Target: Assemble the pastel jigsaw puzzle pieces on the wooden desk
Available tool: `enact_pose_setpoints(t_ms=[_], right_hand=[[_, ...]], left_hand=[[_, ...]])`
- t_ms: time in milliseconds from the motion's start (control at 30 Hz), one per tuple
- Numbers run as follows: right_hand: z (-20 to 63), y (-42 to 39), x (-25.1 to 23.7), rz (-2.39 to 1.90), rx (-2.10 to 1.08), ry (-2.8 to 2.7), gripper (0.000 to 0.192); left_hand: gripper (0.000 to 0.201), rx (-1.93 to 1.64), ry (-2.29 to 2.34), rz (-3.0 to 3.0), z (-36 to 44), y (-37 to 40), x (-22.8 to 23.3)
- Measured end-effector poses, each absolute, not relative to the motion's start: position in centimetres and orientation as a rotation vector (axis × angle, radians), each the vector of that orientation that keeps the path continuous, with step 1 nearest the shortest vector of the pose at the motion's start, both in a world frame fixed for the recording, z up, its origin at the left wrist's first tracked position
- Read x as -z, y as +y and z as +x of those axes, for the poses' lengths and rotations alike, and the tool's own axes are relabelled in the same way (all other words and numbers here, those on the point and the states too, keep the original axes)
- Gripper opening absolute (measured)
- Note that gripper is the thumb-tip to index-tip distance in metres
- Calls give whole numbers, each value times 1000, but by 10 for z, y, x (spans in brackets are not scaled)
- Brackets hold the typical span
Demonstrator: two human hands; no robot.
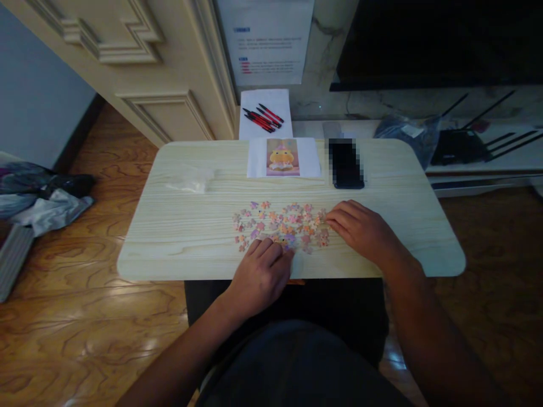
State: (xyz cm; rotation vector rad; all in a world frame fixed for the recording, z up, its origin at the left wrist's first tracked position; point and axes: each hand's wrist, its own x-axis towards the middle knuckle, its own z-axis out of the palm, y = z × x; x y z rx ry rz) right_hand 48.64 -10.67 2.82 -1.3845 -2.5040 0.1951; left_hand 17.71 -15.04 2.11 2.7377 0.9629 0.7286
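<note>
Head view, two hands on pale wood-grain worktop with rounded corners. Left hand curled, fingertips pinching at small puzzle pieces, dozens, pink-orange, scattered between both hands. Right hand flat, open, touching pile's edge. Beyond hands: one reference picture, one dark phone, four red pens.

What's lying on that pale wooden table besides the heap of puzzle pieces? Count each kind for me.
Printed duck picture sheet: 1
Black phone: 1
Clear crumpled plastic bag: 1
Total: 3
The red and black pens lie on white paper behind the table.
</note>
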Motion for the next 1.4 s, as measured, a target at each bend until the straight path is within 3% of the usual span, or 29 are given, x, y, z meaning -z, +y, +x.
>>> enact_pose_setpoints(t_ms=[333, 733, 1133, 1400], right_hand=[[491, -113, -32, -1499, -417, -2394, 15], [489, -114, -30, -1601, -424, -2274, 14], [469, -113, -39, -1396, -533, -2275, 13], [466, -107, -35, -1478, -373, -2466, 12]], left_hand=[[21, -701, 993, 2705, 168, -150, -16], [18, -719, 1030, 2757, 159, -143, -22], [24, -702, 1108, 2779, 148, -129, -19], [25, -688, 1150, 2746, 138, -128, -19]])
